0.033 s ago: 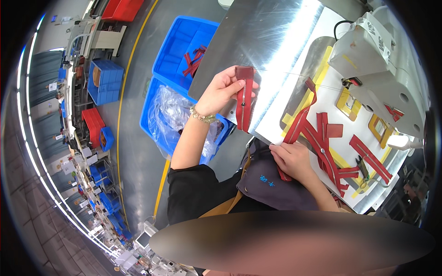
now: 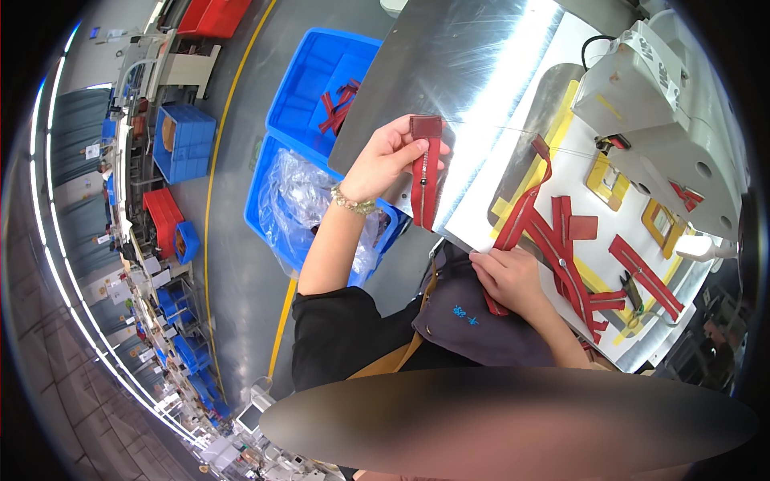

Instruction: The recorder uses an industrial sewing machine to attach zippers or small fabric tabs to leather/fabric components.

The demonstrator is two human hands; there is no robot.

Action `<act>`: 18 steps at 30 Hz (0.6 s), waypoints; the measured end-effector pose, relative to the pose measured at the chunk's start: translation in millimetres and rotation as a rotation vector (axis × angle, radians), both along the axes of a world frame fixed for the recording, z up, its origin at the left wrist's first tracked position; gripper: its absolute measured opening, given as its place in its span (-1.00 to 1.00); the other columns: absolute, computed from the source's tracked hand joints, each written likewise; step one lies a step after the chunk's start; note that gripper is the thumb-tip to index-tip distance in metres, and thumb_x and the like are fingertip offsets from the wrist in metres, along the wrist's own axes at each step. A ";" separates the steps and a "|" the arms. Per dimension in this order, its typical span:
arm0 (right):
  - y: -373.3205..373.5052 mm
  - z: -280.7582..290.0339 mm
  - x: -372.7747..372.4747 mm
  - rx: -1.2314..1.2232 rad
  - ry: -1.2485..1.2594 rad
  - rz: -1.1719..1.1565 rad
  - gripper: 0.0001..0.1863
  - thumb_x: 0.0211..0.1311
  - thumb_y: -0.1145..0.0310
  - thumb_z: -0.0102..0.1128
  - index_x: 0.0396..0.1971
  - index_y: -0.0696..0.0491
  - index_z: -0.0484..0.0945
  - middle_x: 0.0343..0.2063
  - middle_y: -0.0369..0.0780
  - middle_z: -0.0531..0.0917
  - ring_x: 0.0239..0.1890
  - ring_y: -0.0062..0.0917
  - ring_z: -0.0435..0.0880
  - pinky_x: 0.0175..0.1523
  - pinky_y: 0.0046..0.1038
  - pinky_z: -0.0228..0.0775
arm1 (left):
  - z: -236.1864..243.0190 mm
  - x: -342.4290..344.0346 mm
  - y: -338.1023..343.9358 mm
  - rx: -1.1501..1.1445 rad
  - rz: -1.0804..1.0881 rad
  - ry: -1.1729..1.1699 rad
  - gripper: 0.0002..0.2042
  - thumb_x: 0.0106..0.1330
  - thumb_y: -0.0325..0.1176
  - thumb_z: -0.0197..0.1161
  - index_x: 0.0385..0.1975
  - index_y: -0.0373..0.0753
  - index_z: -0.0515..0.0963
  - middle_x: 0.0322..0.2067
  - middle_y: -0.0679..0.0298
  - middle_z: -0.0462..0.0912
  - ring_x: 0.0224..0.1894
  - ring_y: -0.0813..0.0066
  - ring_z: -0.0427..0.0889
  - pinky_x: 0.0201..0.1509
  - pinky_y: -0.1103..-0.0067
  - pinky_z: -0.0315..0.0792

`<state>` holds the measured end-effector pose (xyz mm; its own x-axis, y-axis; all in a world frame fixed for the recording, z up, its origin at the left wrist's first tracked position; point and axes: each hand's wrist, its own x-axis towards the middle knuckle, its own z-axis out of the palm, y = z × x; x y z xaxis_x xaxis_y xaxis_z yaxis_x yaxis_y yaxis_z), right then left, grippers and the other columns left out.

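Observation:
Pinched between thumb and fingers, a red zipper [image 2: 426, 192] hangs from my left hand [image 2: 393, 160]. A dark red patch covers its upper end, and a metal slider sits partway down the teeth. At the table's near edge, my right hand [image 2: 513, 278] is closed on another red zipper [image 2: 513, 224]. That one runs up across the work surface, and its lower end shows beneath my fingers. Beside my right hand lie several more red zippers [image 2: 559, 252], overlapping one another. A separate red zipper [image 2: 646, 276] rests farther right.
A white sewing machine [image 2: 658, 120] stands at the right, with yellow-edged plates [image 2: 607, 183] below it. Small dark-handled snips [image 2: 631, 293] lie near the loose zippers. Left of the metal table [image 2: 449, 72] are a blue bin [image 2: 301, 80] holding red zippers and another with clear plastic [image 2: 301, 192].

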<state>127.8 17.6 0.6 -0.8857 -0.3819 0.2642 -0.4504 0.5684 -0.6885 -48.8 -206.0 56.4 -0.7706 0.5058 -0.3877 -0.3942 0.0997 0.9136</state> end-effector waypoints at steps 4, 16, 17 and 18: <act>-0.5 -1.8 0.7 -0.016 0.008 -0.006 -0.89 0.06 0.39 0.29 -0.38 0.01 0.60 -0.57 -0.33 0.56 -0.61 -0.51 0.54 -0.44 -0.48 0.32 | 3.6 -0.2 0.9 -0.039 -0.028 0.057 -0.68 0.37 -0.49 0.08 0.10 -0.34 0.40 -0.21 0.17 0.67 -0.25 0.50 0.68 -0.20 0.62 0.56; 0.0 -1.7 1.3 -0.012 -0.017 0.007 -0.86 0.02 0.43 0.31 -0.37 0.02 0.60 -0.57 -0.34 0.58 -0.56 -0.53 0.59 -0.44 -0.47 0.32 | 4.3 1.3 -1.0 -0.032 -0.020 0.077 -0.62 0.28 -0.55 0.19 0.11 -0.34 0.40 -0.24 0.20 0.66 -0.27 0.52 0.66 -0.13 0.61 0.54; 0.0 -1.4 1.2 -0.014 -0.015 0.008 -0.86 0.02 0.43 0.31 -0.37 0.02 0.60 -0.57 -0.34 0.58 -0.56 -0.53 0.59 -0.44 -0.47 0.32 | 5.1 1.0 -0.9 -0.034 -0.020 0.079 -0.62 0.28 -0.55 0.19 0.11 -0.34 0.40 -0.24 0.20 0.66 -0.27 0.52 0.66 -0.13 0.61 0.54; 0.1 -0.5 1.0 -0.009 -0.019 0.006 -0.86 0.03 0.43 0.31 -0.37 0.02 0.60 -0.57 -0.34 0.57 -0.56 -0.53 0.59 -0.44 -0.47 0.31 | 5.9 0.7 -0.5 -0.027 -0.021 0.071 -0.62 0.28 -0.55 0.18 0.12 -0.34 0.40 -0.24 0.21 0.66 -0.27 0.52 0.66 -0.13 0.61 0.54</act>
